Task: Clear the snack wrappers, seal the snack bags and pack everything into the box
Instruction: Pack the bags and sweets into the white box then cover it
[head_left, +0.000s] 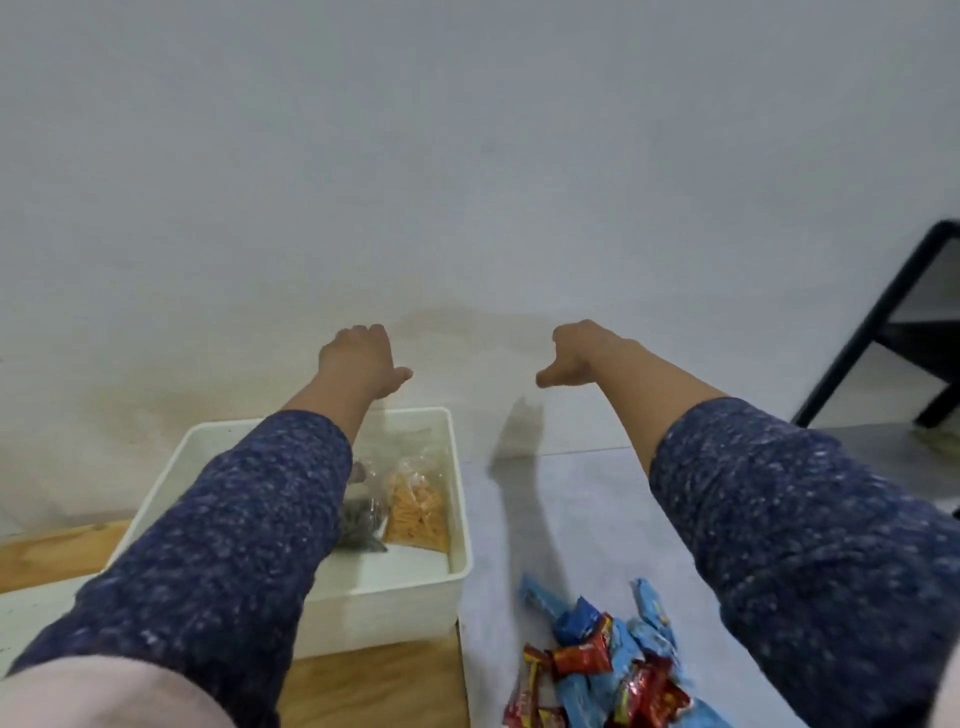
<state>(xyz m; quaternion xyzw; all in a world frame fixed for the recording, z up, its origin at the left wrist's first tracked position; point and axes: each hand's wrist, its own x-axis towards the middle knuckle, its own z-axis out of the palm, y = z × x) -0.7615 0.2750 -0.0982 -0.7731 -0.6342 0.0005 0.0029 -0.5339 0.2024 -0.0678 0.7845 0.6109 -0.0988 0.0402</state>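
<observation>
A white plastic box (457, 519) stands on the table at lower left. Inside it lie a clear bag of orange snack sticks (418, 512) and a clear bag of dark snacks (363, 519), partly hidden by my left sleeve. A heap of red and blue snack wrappers (605, 660) lies on the pale cloth at lower right. My left hand (361, 361) is stretched forward beyond the box, fingers curled down, holding nothing visible. My right hand (576, 358) reaches forward the same way, thumb pointing inward, nothing in it.
A pale cloth (561, 525) covers the right part of the wooden table (384, 686). A plain white wall fills the background. A black frame of furniture (883, 322) stands at the far right.
</observation>
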